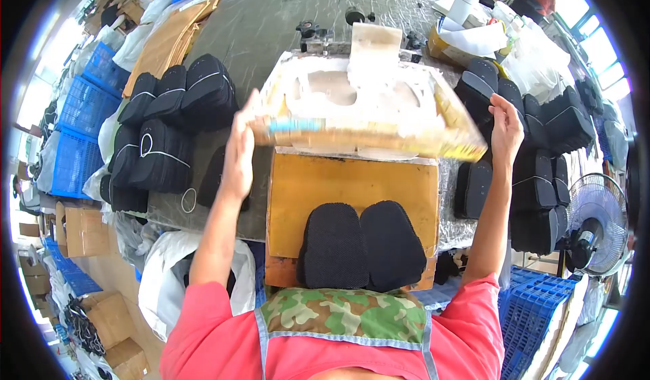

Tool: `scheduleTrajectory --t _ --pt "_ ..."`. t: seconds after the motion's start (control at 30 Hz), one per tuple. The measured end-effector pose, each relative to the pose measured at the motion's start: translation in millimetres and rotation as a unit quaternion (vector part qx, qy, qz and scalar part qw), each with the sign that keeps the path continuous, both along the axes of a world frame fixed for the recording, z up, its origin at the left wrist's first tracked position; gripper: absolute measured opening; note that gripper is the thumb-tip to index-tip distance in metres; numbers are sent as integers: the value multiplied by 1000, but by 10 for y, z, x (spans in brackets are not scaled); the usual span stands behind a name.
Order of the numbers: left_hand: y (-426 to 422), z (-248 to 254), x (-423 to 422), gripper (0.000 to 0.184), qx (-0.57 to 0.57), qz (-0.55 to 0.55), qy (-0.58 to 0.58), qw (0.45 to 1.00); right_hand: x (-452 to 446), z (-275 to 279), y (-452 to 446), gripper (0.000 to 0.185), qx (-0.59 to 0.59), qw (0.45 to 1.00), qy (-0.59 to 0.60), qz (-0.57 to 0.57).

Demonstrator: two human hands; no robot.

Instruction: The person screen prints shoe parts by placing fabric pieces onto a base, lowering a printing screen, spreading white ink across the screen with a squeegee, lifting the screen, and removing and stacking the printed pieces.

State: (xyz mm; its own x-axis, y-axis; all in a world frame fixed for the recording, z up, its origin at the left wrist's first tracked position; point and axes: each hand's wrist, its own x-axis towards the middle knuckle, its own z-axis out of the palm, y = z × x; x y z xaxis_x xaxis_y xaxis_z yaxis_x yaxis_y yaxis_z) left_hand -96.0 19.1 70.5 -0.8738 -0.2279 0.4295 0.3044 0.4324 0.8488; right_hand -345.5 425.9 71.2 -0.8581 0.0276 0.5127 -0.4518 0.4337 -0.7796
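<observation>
A wooden-edged screen-printing frame, smeared by motion, is tilted up over an ochre board, with clamps at its back edge. My left hand lies along the frame's left side, fingers stretched out; whether it touches or only sits beside the frame is hard to tell. My right hand is raised to the right of the frame and apart from it, fingers loosely bent with nothing in them. Two black rounded fabric pieces lie side by side on the near part of the board, close to my apron.
Bundled stacks of black pieces stand left, and more stacks right. Brown paper lies back left. A yellow tub stands back right. A fan, blue crates and a white bag surround the table.
</observation>
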Motion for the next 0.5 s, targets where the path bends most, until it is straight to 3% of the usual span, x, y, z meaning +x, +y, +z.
scheduleTrajectory --t 0.07,0.1,0.13,0.17,0.2,0.23,0.27,0.33,0.43,0.5 --pt "156 -310 134 68 69 7 -24 997 27 67 -222 21 -15 998 -9 68" --pt "179 -472 194 61 93 12 -51 994 -48 26 -384 20 -1 994 -11 110" --pt "186 -629 232 55 118 17 -77 990 8 105 -643 22 109 989 44 90" --pt "176 -776 245 43 95 28 -87 991 -110 35 -843 28 119 983 25 141" --pt "175 -843 227 27 45 43 -85 994 -140 97 -1081 39 201 966 35 158" --pt "176 -910 210 12 -5 59 -82 995 -285 21 -1291 47 245 948 98 177" --pt "169 -934 207 10 -35 70 -75 994 -366 -70 -1494 48 317 917 202 137" --pt "156 -976 205 7 -19 72 -73 995 -382 -78 -1797 37 330 895 259 152" --pt "170 -960 205 6 19 69 -67 995 -456 -208 -1906 21 397 872 109 267" --pt "183 -974 205 6 23 79 -67 994 -102 -338 -1707 11 332 892 142 272"
